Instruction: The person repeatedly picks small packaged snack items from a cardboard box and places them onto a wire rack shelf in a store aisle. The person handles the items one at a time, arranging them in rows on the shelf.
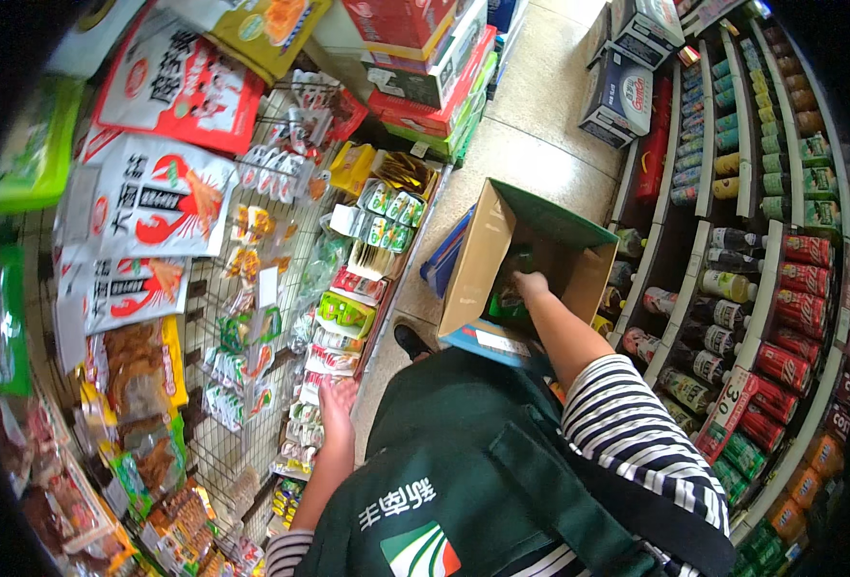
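Observation:
An open cardboard box [470,278] with brown inner walls and a blue-and-white lower flap stands in the aisle before me. My right hand [530,285] reaches down into it, at dark green packages [506,299] in its shaded bottom. The fingertips are too dark to tell whether they grip one. My left hand [336,398] is raised beside the left shelf, near a row of small red-and-white snack packs [322,360], with nothing seen in it.
Racks of snack bags [172,198] line the left. Drink shelves [731,346] with cans and bottles curve along the right. Stacked cartons [432,79] stand ahead left, more cartons [616,94] ahead right. A blue container [448,252] touches the box's left side.

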A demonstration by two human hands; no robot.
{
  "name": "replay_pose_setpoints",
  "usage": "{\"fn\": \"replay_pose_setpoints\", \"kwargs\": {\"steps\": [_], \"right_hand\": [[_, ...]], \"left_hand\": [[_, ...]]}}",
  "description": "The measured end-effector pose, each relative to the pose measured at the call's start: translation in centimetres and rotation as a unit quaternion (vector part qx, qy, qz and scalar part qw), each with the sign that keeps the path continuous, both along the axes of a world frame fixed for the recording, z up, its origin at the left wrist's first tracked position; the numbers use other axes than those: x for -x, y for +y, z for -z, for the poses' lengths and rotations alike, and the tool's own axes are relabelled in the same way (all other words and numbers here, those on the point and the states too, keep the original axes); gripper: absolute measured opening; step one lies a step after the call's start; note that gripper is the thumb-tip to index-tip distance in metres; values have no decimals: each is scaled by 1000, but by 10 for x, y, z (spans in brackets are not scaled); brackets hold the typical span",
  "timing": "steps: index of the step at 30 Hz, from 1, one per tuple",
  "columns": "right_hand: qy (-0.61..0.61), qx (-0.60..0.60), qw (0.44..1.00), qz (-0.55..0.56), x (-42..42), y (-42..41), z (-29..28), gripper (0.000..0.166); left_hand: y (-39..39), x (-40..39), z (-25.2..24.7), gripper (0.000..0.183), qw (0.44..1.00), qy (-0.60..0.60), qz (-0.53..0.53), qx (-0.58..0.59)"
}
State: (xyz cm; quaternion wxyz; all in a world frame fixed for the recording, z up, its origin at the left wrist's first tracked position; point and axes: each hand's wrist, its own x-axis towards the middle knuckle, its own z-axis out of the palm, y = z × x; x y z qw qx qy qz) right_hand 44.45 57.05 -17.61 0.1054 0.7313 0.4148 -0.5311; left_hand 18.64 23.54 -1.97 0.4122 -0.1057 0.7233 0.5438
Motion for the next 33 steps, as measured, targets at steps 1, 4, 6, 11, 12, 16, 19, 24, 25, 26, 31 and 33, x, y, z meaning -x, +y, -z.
{"fn": "replay_pose_setpoints", "kwargs": {"steps": [1, 4, 6, 11, 12, 16, 19, 24, 25, 26, 31, 33], "right_hand": [[9, -6, 1000, 16, -2, 0, -23, 44], [41, -143, 981, 125, -11, -11, -42, 32], [64, -154, 980, 112, -13, -17, -91, 39], [262, -63, 947, 174, -22, -39, -183, 32], [301, 16, 936, 183, -14, -42, -206, 31], [538, 159, 815, 146, 37, -65, -255, 30], [639, 364, 665, 125, 91, -88, -289, 22], [619, 493, 610, -30, 163, -132, -303, 33], [607, 505, 609, -67, 174, -140, -313, 34], [602, 508, 610, -84, 184, -150, -307, 40], [538, 382, 730, -177, 214, -174, -295, 50], [588, 356, 695, -211, 224, -182, -303, 50]], "left_hand": [[11, 2, -8, 47, 1000, 13, -4, -21], [39, 9, -24, 41, 996, 16, 18, -91], [56, 9, -40, 36, 992, 28, 31, -119], [79, 6, -70, 28, 978, -5, 100, -182], [82, 4, -77, 29, 972, -20, 112, -206], [102, -4, -112, 33, 928, -89, 189, -307], [111, -10, -142, 37, 908, -140, 188, -348], [94, 0, -170, 32, 872, -99, 89, -471], [80, 10, -170, 28, 881, -116, 83, -451], [70, 19, -171, 26, 896, -88, 67, -430], [25, 41, -163, 24, 921, 99, -76, -368], [9, 47, -158, 25, 920, 109, -89, -365]]}}
